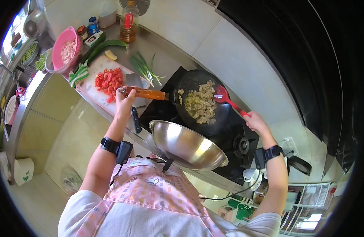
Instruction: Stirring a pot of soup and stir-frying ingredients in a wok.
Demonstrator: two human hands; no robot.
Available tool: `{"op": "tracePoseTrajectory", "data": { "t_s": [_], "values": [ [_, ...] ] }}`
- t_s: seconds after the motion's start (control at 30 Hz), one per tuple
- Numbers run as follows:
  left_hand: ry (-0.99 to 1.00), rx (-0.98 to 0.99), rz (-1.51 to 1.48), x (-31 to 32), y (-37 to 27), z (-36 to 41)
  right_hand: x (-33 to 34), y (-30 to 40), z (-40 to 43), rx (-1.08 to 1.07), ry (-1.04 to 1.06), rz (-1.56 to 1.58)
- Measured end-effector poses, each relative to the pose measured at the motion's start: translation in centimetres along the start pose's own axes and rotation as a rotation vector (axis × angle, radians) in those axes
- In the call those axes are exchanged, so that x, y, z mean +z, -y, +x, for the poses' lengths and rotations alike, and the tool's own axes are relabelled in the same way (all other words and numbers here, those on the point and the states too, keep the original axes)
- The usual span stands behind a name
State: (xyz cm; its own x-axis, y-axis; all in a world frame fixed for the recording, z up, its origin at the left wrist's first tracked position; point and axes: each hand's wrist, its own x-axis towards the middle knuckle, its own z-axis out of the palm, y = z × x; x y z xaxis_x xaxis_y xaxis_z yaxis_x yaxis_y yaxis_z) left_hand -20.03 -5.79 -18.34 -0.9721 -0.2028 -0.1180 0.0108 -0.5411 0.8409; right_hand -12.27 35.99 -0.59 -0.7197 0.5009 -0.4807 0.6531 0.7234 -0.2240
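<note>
My left hand (125,99) grips the wooden handle (149,94) of a black wok (226,109) on the stove. Browned meat pieces (204,103) lie in the wok with some oily liquid. In my right hand (255,122) is a red spatula (226,96), its head inside the wok at the meat's far right edge. A large stainless steel basin (185,145) stands tilted between my body and the wok. Left of the wok, chopped tomatoes (109,81) sit on a white cutting board (94,99), beside a cleaver (135,118) that lies partly under my left hand and the handle.
Spring onions (143,66) and an oil bottle (128,26) are on the counter behind the board. A pink colander (56,53) with raw meat, a green striped cloth (79,75) and jars stand at the left. Mugs (251,174) stand at right, near a hanging cable.
</note>
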Motion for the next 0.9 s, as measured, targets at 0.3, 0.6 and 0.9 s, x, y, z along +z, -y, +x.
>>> {"op": "tracePoseTrajectory", "data": {
  "t_s": [0.3,0.6,0.9],
  "values": [
    [-0.018,0.004,0.054,0.1,-0.3,-0.2,4.6,2.1,-0.9,-0.714,-0.245,-0.298],
    [-0.01,-0.047,-0.026,0.4,-0.5,-0.3,0.2,0.4,-9.5,-0.874,-0.381,-0.791],
    [0.028,-0.067,0.008,0.0,-0.8,-0.2,1.6,0.5,-10.7,-0.798,-0.456,-0.852]
  ]
}}
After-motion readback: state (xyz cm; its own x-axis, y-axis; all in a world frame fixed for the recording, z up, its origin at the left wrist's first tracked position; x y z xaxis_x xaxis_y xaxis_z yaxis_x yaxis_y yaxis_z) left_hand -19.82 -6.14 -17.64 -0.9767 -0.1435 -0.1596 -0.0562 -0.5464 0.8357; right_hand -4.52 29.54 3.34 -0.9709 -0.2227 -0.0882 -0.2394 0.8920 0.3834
